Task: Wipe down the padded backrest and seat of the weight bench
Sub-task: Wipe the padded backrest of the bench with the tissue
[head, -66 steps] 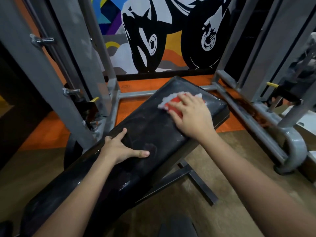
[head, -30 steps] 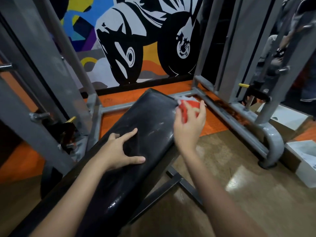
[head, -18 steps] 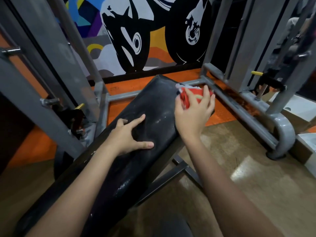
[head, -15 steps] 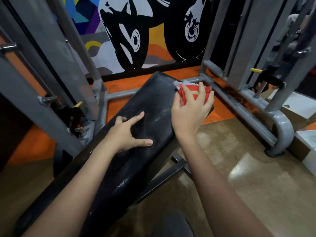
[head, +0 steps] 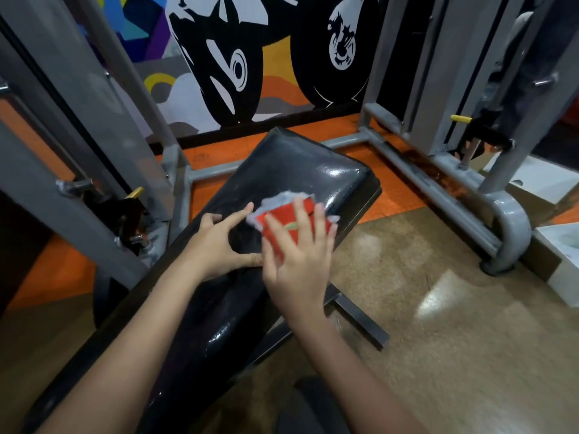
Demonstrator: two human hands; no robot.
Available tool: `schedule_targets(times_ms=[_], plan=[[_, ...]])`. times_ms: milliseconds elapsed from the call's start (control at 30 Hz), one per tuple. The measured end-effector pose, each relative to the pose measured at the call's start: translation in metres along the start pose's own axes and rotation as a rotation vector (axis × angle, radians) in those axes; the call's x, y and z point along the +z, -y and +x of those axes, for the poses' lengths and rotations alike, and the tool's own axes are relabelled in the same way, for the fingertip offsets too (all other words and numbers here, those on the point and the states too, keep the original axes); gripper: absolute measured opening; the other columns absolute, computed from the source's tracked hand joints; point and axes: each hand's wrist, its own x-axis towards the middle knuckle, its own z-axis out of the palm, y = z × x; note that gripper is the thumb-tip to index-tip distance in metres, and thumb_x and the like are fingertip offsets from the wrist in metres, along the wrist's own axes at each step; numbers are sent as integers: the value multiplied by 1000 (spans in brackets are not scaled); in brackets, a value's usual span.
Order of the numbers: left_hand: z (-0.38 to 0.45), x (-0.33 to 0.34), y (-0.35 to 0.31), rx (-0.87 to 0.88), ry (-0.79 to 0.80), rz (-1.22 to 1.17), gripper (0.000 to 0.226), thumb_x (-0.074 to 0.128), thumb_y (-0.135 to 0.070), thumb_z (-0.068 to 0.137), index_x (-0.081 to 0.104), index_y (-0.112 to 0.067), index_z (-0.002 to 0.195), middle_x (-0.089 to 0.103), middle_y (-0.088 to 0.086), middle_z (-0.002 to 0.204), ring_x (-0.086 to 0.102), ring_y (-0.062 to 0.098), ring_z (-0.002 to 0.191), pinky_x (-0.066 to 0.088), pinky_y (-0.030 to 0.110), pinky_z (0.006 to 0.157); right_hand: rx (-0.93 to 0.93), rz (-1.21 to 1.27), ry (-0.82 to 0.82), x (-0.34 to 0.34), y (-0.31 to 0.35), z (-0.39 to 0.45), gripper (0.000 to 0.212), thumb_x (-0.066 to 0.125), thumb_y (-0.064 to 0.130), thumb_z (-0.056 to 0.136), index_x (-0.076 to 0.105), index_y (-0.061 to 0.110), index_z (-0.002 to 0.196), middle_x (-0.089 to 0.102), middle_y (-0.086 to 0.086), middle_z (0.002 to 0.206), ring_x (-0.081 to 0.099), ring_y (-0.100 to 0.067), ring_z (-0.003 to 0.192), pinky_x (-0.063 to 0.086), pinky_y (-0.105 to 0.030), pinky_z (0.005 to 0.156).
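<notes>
A black padded bench (head: 297, 170) runs diagonally from the lower left up to the middle of the view, its far end glossy and streaked. My right hand (head: 297, 258) presses a red and white cloth (head: 283, 216) onto the pad near its right edge, fingers spread over the cloth. My left hand (head: 216, 242) rests flat on the pad just left of the cloth, fingers apart, thumb almost touching my right hand.
Grey steel rack uprights (head: 78, 126) stand close on the left, with a yellow-tipped pin (head: 134, 193). A grey base frame (head: 438, 189) runs along the right. The bench's dark foot bar (head: 360, 321) sticks out on the tan floor. White boxes (head: 557, 245) lie at far right.
My right hand slid the cloth back from the bench's far right corner toward my left hand. The left hand stayed planted on the pad.
</notes>
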Motion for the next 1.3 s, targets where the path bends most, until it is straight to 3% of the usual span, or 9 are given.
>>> schedule_targets(times_ms=[167, 367, 533, 667, 733, 833, 933, 1100, 1300], plan=[[-3, -1, -1, 27, 41, -31, 116, 73, -80, 42, 24, -62, 145, 26, 12, 146, 25, 19, 144, 25, 27, 117, -210, -80, -19, -9, -24, 47, 29, 63, 41, 91, 75, 32, 117, 55, -4, 148, 39, -29, 145, 15, -51, 124], [-4, -14, 0, 48, 110, -45, 122, 82, -70, 39, 22, -62, 145, 26, 9, 149, 21, 17, 147, 23, 34, 121, -95, -44, -42, -2, -8, 32, 32, 62, 37, 94, 73, 27, 123, 53, -8, 150, 35, -30, 148, 17, -51, 123], [-14, -8, 15, 95, 83, -98, 128, 88, -63, 35, 27, -55, 147, 19, 0, 160, 15, 9, 149, 19, 32, 120, -415, -60, 79, -21, -46, 43, 33, 62, 46, 93, 74, 31, 120, 57, -6, 146, 44, -28, 142, 18, -47, 124], [-24, 4, 38, 85, -13, -180, 127, 86, -73, 32, 32, -54, 146, 18, -17, 161, 19, 1, 146, 25, 36, 120, -139, -121, -83, -22, -45, 98, 31, 60, 43, 93, 75, 31, 117, 60, -4, 141, 43, -28, 142, 14, -48, 125], [-32, 18, 46, 76, -117, -286, 124, 85, -75, 32, 42, -46, 144, 26, -16, 158, 26, -4, 142, 28, 33, 119, -144, -49, -40, -10, -21, 59, 29, 63, 38, 91, 75, 29, 117, 59, -6, 142, 42, -30, 142, 17, -51, 123], [-50, 31, 65, 58, -218, -300, 119, 83, -79, 31, 52, -41, 139, 37, -17, 149, 35, -5, 137, 33, 36, 118, -386, 3, 151, -1, 1, -29, 31, 63, 38, 95, 72, 28, 122, 55, -7, 148, 41, -28, 145, 24, -50, 122], [-78, 26, 103, -37, -136, -233, 113, 84, -78, 31, 50, -53, 136, 34, -23, 147, 34, 0, 140, 32, 42, 118, -528, -4, 181, -2, -17, -24, 32, 61, 44, 97, 72, 30, 123, 55, -6, 149, 44, -27, 143, 27, -48, 121], [-109, 30, 134, -126, -114, -242, 109, 81, -82, 32, 51, -56, 133, 35, -25, 145, 34, 5, 140, 36, 46, 115, -143, 0, -84, 2, -14, 8, 32, 60, 38, 99, 71, 26, 126, 51, -10, 151, 38, -32, 146, 20, -53, 123], [-116, 37, 140, -117, -165, -236, 80, 88, -58, 52, 58, -53, 126, 43, -16, 143, 38, 9, 139, 35, 42, 115, -249, 88, 201, 22, 25, -122, 49, 62, 43, 98, 54, 31, 145, 29, -7, 164, 15, -26, 155, 7, -49, 126]])
